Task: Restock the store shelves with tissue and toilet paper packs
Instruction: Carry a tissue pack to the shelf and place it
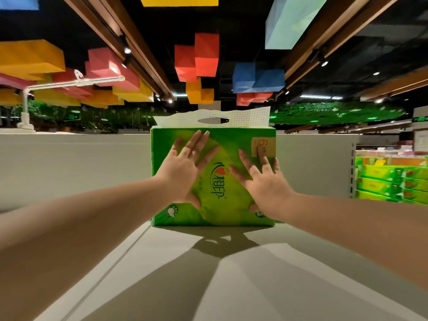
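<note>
Two bare forearms are reaching forward over the pale shelf top, casting forked shadows on it. The left hand is lying flat against the front face of the green tissue pack, fingers straight and spread, clamping nothing. The right hand is doing the same just beside it, fingers splayed and pressing on the wrapper, one fingertip lying over the tan price label near the pack's upper right corner. The pack is standing upright on the shelf top, its back close to the low grey rear panel; whether they are touching cannot be told. Its white perforated carry handle is sticking up above the panel's edge. Off to the right, more green packs are sitting stacked on another shelf. Beyond, coloured blocks are hanging from the dark ceiling.
</note>
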